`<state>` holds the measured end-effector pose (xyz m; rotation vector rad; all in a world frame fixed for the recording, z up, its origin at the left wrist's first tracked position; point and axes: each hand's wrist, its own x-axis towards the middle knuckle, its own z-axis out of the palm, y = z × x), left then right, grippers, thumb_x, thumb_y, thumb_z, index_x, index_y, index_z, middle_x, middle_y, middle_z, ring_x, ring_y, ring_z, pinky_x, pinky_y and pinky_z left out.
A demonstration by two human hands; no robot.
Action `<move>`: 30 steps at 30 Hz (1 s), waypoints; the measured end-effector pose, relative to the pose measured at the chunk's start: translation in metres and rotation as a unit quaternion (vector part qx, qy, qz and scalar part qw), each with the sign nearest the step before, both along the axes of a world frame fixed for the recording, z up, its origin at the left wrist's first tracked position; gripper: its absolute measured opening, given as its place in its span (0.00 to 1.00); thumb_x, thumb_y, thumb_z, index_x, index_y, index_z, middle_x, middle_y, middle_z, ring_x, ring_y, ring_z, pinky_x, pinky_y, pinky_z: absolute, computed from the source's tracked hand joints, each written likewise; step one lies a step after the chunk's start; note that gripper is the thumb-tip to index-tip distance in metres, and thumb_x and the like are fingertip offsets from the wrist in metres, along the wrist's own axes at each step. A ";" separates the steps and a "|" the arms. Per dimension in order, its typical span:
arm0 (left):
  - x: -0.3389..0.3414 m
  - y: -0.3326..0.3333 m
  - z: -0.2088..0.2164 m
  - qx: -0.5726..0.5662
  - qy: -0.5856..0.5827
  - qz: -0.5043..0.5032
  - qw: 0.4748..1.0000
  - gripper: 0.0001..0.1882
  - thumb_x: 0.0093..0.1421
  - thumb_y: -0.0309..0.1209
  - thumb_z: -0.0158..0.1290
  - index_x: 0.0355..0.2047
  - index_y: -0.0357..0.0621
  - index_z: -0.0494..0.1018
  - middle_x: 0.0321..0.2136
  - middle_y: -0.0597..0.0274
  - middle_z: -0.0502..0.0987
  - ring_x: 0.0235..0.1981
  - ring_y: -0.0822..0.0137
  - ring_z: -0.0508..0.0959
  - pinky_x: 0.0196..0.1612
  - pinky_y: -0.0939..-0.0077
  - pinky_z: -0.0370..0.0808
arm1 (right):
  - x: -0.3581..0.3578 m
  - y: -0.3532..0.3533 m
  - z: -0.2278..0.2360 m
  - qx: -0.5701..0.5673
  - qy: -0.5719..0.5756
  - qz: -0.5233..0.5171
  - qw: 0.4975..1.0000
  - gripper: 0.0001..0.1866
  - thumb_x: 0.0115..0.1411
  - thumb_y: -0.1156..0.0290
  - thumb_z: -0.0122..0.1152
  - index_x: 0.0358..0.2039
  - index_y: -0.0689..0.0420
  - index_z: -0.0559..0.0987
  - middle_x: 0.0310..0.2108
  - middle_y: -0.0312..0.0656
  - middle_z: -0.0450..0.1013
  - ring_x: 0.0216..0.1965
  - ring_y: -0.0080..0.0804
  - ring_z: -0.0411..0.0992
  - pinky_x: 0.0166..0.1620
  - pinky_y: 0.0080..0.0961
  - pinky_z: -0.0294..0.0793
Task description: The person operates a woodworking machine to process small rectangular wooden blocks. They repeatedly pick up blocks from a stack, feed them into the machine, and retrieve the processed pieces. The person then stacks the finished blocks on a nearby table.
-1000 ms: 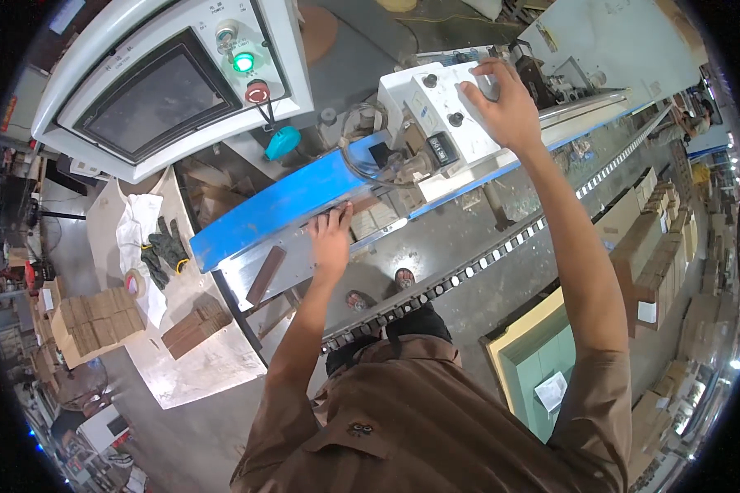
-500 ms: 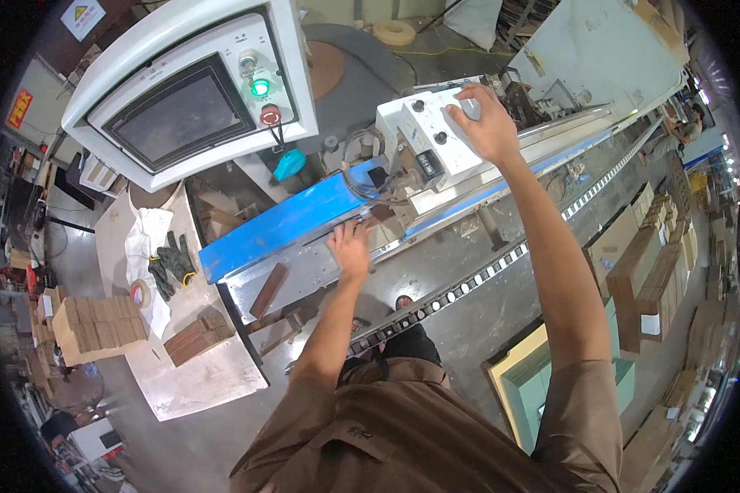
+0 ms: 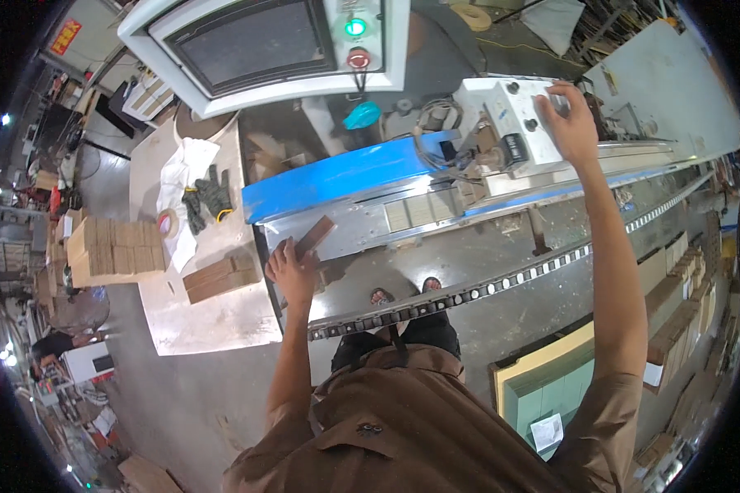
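Note:
My left hand [image 3: 291, 269] is at the left end of the metal bed [image 3: 358, 220], fingers apart, beside the near end of a flat brown wooden strip [image 3: 316, 235]. Its fingertips reach the strip's end; a firm grip does not show. My right hand [image 3: 574, 127] rests on the white control box [image 3: 520, 117], its thumb and fingers curled round a grey knob [image 3: 559, 104] that they partly cover. Two black knobs and a small dark display [image 3: 514, 149] sit on the same box. A long blue cover [image 3: 345, 174] runs behind the bed.
A control panel with a screen [image 3: 251, 48], a lit green button and a red stop button stands behind. The side table [image 3: 222, 320] at left bears stacked wooden pieces [image 3: 123, 251], gloves [image 3: 210, 197] and a tape roll. A slotted chain-like rail [image 3: 501, 283] crosses before me.
My left hand has moved left along the bed from the blue cover's edge to the brown strip. My right hand stays on the knob. The whole view has shifted.

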<state>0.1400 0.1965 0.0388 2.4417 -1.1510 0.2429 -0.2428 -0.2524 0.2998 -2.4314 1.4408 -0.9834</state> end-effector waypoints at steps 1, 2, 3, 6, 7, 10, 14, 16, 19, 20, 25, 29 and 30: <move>0.003 0.003 -0.003 0.014 0.003 0.001 1.000 0.28 0.61 0.40 0.63 0.62 0.50 0.75 0.59 0.55 0.76 0.63 0.50 0.71 0.68 0.42 0.57 | 0.000 -0.002 -0.002 0.003 0.004 0.003 1.000 0.21 0.67 0.52 0.70 0.49 0.56 0.81 0.59 0.45 0.77 0.59 0.48 0.76 0.59 0.35 0.74; 0.002 0.001 -0.005 0.025 0.010 0.000 1.000 0.28 0.61 0.39 0.63 0.61 0.49 0.75 0.59 0.54 0.76 0.63 0.49 0.71 0.68 0.40 0.57 | 0.001 -0.003 0.000 0.003 0.011 0.004 1.000 0.21 0.67 0.52 0.69 0.49 0.56 0.81 0.59 0.45 0.77 0.59 0.48 0.75 0.59 0.35 0.74; 0.004 0.002 -0.007 0.047 0.016 -0.002 0.999 0.28 0.61 0.39 0.64 0.61 0.50 0.76 0.58 0.54 0.76 0.63 0.49 0.71 0.68 0.40 0.57 | 0.003 -0.003 0.000 0.002 0.010 0.011 1.000 0.21 0.67 0.52 0.69 0.49 0.56 0.81 0.59 0.45 0.77 0.59 0.48 0.75 0.59 0.35 0.74; 0.004 -0.010 0.002 0.079 0.020 -0.020 0.997 0.28 0.60 0.40 0.65 0.61 0.50 0.76 0.57 0.55 0.76 0.62 0.50 0.72 0.68 0.41 0.58 | 0.004 -0.007 -0.003 0.005 -0.004 0.028 1.000 0.20 0.67 0.54 0.70 0.49 0.56 0.81 0.59 0.46 0.77 0.60 0.46 0.75 0.61 0.36 0.73; -0.005 -0.021 0.010 0.066 0.009 -0.033 0.997 0.28 0.60 0.40 0.65 0.61 0.51 0.76 0.57 0.56 0.75 0.62 0.50 0.72 0.68 0.42 0.59 | -0.004 -0.011 -0.006 0.010 -0.018 0.034 0.999 0.19 0.67 0.55 0.70 0.48 0.57 0.81 0.59 0.46 0.77 0.60 0.46 0.75 0.61 0.36 0.72; -0.030 -0.051 0.023 0.029 0.005 -0.078 0.997 0.27 0.62 0.42 0.64 0.61 0.53 0.77 0.56 0.59 0.74 0.60 0.52 0.72 0.67 0.44 0.60 | -0.008 -0.010 -0.008 0.008 -0.016 0.040 0.999 0.17 0.69 0.59 0.69 0.48 0.59 0.80 0.59 0.47 0.76 0.60 0.44 0.75 0.63 0.34 0.70; -0.066 -0.106 0.005 -0.021 0.006 -0.182 0.983 0.25 0.62 0.40 0.65 0.60 0.55 0.78 0.51 0.62 0.76 0.55 0.55 0.73 0.63 0.48 0.63 | -0.006 -0.008 -0.004 -0.014 -0.010 0.046 0.999 0.16 0.67 0.62 0.71 0.47 0.59 0.80 0.57 0.47 0.77 0.58 0.44 0.75 0.62 0.34 0.71; -0.078 -0.134 -0.012 -0.040 0.022 -0.220 0.974 0.25 0.60 0.38 0.66 0.59 0.56 0.79 0.50 0.61 0.77 0.52 0.55 0.74 0.61 0.49 0.64 | -0.001 -0.010 -0.006 -0.019 -0.011 0.043 0.999 0.17 0.65 0.61 0.73 0.47 0.58 0.80 0.57 0.47 0.77 0.57 0.43 0.75 0.61 0.34 0.72; -0.082 -0.166 -0.047 -0.071 -0.023 -0.251 0.965 0.20 0.60 0.36 0.66 0.53 0.57 0.83 0.48 0.67 0.78 0.51 0.60 0.75 0.60 0.52 0.65 | 0.006 -0.009 -0.004 -0.030 -0.015 0.041 0.999 0.18 0.65 0.58 0.72 0.47 0.57 0.80 0.57 0.48 0.77 0.59 0.47 0.76 0.62 0.36 0.71; -0.083 -0.173 -0.047 -0.076 -0.043 -0.267 0.960 0.19 0.60 0.36 0.66 0.52 0.57 0.84 0.47 0.68 0.79 0.51 0.61 0.75 0.60 0.52 0.65 | 0.006 -0.007 -0.004 -0.019 -0.017 0.046 0.999 0.18 0.65 0.58 0.71 0.47 0.57 0.81 0.58 0.49 0.77 0.60 0.48 0.75 0.62 0.36 0.71; -0.094 -0.180 -0.044 -0.062 -0.065 -0.292 0.952 0.21 0.58 0.27 0.60 0.52 0.58 0.84 0.53 0.77 0.81 0.50 0.63 0.77 0.62 0.54 0.66 | -0.001 -0.004 0.004 -0.015 0.007 0.041 0.999 0.18 0.65 0.57 0.70 0.47 0.57 0.81 0.58 0.48 0.77 0.60 0.49 0.75 0.63 0.37 0.71; -0.092 -0.180 -0.041 -0.065 -0.068 -0.310 0.946 0.25 0.57 0.24 0.59 0.55 0.60 0.84 0.61 0.82 0.79 0.52 0.64 0.78 0.63 0.54 0.66 | 0.004 0.001 0.008 -0.013 0.018 0.020 1.000 0.19 0.65 0.56 0.70 0.47 0.57 0.81 0.59 0.47 0.77 0.61 0.48 0.75 0.63 0.37 0.71; -0.092 -0.180 -0.042 -0.075 -0.062 -0.314 0.944 0.26 0.57 0.23 0.59 0.56 0.60 0.84 0.62 0.83 0.79 0.52 0.65 0.77 0.64 0.54 0.66 | 0.006 0.004 0.009 0.005 0.009 0.003 1.000 0.19 0.64 0.56 0.70 0.47 0.56 0.82 0.59 0.46 0.77 0.61 0.48 0.74 0.62 0.38 0.72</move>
